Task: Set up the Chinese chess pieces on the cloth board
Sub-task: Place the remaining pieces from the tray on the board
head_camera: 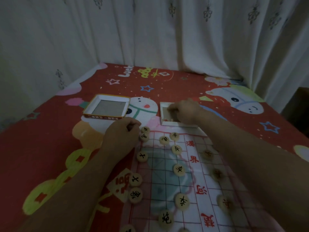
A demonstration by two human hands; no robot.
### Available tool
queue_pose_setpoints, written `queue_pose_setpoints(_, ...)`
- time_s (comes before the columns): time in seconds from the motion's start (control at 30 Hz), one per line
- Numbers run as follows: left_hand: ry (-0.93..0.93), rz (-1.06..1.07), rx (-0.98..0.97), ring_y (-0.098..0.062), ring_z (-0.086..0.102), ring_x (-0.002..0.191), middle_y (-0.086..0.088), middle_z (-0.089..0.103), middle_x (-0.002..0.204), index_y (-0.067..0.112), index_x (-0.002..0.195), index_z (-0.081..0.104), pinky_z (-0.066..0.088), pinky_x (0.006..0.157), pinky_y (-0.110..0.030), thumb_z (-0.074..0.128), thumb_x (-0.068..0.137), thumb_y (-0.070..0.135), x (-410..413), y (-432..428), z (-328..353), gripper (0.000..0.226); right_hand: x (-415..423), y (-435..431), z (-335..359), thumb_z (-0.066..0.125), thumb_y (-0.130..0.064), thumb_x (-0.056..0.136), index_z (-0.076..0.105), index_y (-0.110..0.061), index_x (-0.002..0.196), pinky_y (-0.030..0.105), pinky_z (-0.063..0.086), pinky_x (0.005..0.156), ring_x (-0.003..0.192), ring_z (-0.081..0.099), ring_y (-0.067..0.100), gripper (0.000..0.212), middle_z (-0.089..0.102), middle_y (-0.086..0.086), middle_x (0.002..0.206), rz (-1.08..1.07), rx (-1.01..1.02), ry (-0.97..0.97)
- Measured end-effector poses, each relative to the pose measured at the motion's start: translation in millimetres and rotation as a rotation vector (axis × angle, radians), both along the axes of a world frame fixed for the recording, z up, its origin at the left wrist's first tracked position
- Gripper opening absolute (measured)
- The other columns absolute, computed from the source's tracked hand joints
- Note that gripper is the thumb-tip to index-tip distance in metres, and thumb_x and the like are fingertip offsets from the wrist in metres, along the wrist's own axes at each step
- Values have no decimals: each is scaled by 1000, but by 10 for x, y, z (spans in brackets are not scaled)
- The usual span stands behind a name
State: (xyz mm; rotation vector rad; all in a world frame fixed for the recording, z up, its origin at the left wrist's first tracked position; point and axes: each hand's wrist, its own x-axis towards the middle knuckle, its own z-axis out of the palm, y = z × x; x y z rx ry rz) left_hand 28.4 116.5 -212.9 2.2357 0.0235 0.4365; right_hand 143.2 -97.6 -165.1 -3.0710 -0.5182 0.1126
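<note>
Red tablecloth (pixel 50 139), centre frame: right hand (pixel 184 112) curls into the piece box (pixel 179 126), left hand (pixel 122 133) curls by the cloth board (pixel 160 164)'s corner pieces (pixel 144 136); grips unclear. Low right forearm (pixel 242 148) may sweep pieces askew

You see the surface cover (pixel 50 131), red and printed with stars, yellow coins and cartoon figures. A blue star (pixel 146 88) lies in the far centre. A pale patterned curtain (pixel 150 30) hangs along the far and left sides. A brown furniture edge (pixel 299 111) stands far right.

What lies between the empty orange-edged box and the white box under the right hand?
Only bare printed tablecloth separates the orange-edged box from the white box, seen in the head view.
</note>
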Motion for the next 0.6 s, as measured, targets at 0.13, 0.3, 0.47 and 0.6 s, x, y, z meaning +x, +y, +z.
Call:
queue_pose_setpoints(0.13,6,3,16,0,58,80,14,66,88,25,98,70,46,74,-26,54,93,20,7,-5,-1,18,-38,-59,7,61,-11,94,72,-18,116,35,54,91,99,66,17,26,71,3,115,-14,276,9)
queue_pose_setpoints(0.3,5,4,16,0,57,70,13,66,82,23,99,70,41,63,-19,54,93,19,4,0,-12,18,-17,-36,-2,69,-11,90,74,-12,108,13,50,61,72,66,5,19,72,0,94,-54,474,100)
queue_pose_setpoints(0.47,19,6,-17,-5,60,82,11,67,90,24,98,70,45,71,-24,54,92,18,9,-1,-9,19,-56,-9,131,73,-29,87,70,-21,120,22,44,89,97,61,5,34,67,-8,120,52,389,240)
queue_pose_setpoints(0.6,13,3,-7,-3,58,76,14,66,86,24,98,70,44,69,-25,55,92,19,23,-1,-22,17,-47,-5,137,76,-28,84,68,-19,123,23,44,84,98,63,13,41,69,0,114,43,367,292)
